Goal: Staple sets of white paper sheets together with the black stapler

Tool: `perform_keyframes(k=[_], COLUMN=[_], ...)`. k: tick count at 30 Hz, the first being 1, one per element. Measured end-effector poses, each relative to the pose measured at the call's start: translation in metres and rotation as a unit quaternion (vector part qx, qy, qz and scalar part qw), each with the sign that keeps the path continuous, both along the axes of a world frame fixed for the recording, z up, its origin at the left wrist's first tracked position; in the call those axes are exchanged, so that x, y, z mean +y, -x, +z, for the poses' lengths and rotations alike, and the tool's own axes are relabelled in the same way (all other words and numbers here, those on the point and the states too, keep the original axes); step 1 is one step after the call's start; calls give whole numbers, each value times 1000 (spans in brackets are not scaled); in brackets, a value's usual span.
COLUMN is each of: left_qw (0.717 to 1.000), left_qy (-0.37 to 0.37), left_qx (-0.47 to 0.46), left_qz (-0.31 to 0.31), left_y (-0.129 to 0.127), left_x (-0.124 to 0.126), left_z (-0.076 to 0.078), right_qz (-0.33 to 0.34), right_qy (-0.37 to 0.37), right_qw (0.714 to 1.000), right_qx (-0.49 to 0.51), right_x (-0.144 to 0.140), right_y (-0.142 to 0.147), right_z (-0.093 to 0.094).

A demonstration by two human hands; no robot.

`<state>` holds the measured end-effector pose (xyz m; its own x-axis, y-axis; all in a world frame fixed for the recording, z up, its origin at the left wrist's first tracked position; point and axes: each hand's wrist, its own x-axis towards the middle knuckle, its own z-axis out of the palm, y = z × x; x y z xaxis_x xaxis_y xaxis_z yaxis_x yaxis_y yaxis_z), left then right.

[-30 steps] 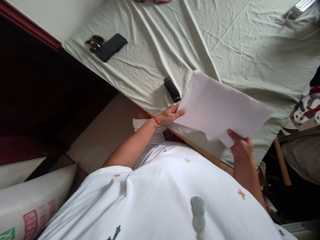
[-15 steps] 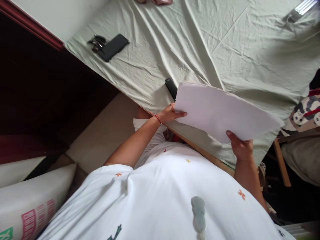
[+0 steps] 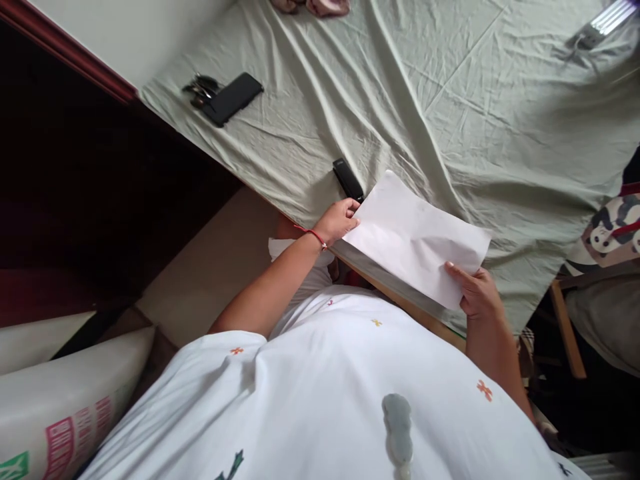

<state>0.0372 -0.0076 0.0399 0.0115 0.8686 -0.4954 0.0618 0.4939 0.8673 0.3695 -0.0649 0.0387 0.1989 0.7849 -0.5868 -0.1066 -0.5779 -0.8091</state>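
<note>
At the table edge [image 3: 400, 293] | both hands are pinching the paper sheet [image 3: 417, 240]: left hand [image 3: 340, 220] at one corner, right hand [image 3: 475, 293] thumb on top | folding seems underway | next: aligning edges squarely before creasing.

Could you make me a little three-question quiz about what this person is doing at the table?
1. True or false: both hands grip the white paper.
2. Which thing lies nearest the left hand? A) black phone B) small black device C) panda-print bag
3. What covers the table?

Key:
1. True; the right hand pinches the other edge.
2. B
3. A wrinkled pale green cloth.
</note>
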Motion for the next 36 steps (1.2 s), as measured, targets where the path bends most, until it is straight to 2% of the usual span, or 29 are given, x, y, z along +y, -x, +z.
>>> perform_keyframes(k=[3, 8, 10, 20, 26, 31, 34, 36], left_qw=[999, 997, 997, 997, 992, 988, 988, 983], left_qy=[18, 56, 62, 72, 61, 55, 32, -11], left_qx=[7, 34, 36, -7, -14, 21, 66, 123], left_qz=[31, -40, -41, 36, 109, 140, 135, 136], left_y=[2, 8, 9, 15, 11, 7, 11, 16], left_x=[0, -5, -7, -5, -5, -8, -9, -9], left_z=[-2, -3, -2, -10, 0, 5, -4, -14], right_qz=[-6, -21, -25, -52, -71, -123, -130, -131], right_qy=[-14, -37, -33, -10, -51, -69, -81, -91], right_qw=[1000, 999, 999, 999, 996, 990, 988, 987], right_qx=[-12, -14, -14, 10, -1, 2, 6, 2], right_x=[0, 1, 1, 2, 9, 13, 13, 13], right_y=[3, 3, 4, 8, 9, 21, 27, 30], right_z=[-4, -12, -15, -4, -1, 0, 0, 0])
